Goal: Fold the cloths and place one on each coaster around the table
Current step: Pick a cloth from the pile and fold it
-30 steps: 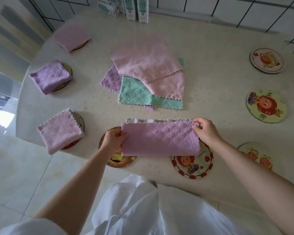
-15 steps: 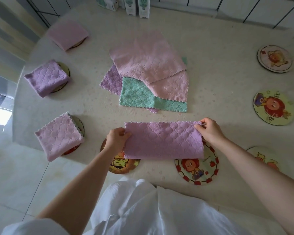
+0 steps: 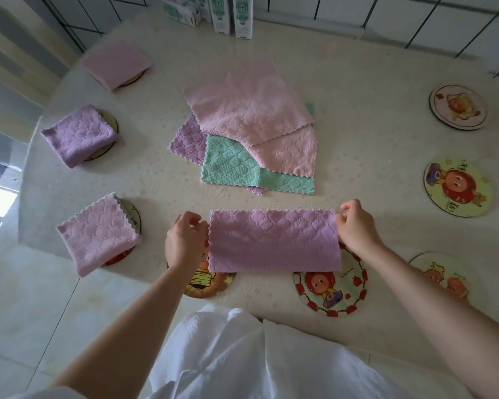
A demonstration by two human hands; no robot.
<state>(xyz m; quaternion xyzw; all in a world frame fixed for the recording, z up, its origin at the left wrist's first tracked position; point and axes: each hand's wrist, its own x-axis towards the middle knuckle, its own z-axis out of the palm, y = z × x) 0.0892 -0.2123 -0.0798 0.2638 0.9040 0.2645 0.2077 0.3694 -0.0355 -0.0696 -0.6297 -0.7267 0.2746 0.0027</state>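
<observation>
A purple quilted cloth (image 3: 274, 240), folded once into a long strip, lies flat on the table near its front edge. It covers part of two picture coasters, a yellow-brown one (image 3: 211, 283) and a red-checked one (image 3: 329, 295). My left hand (image 3: 185, 240) is at the strip's left end, fingertips curled on the edge. Its top right corner is pinched by my right hand (image 3: 357, 226). Three folded cloths sit on coasters along the left: pale purple (image 3: 98, 234), purple (image 3: 79, 135), pink (image 3: 116, 63).
A pile of unfolded cloths lies mid-table, pink (image 3: 251, 110) on top, green (image 3: 231, 165) and purple below. Bare coasters stand to the right (image 3: 441, 277), (image 3: 458, 187), (image 3: 458, 106). Milk cartons (image 3: 231, 12) line the back wall. The table edge drops to tiled floor at left.
The strip's edges now line up, with the white underside no longer showing along the top. Both hands have slid outward to the strip's two ends.
</observation>
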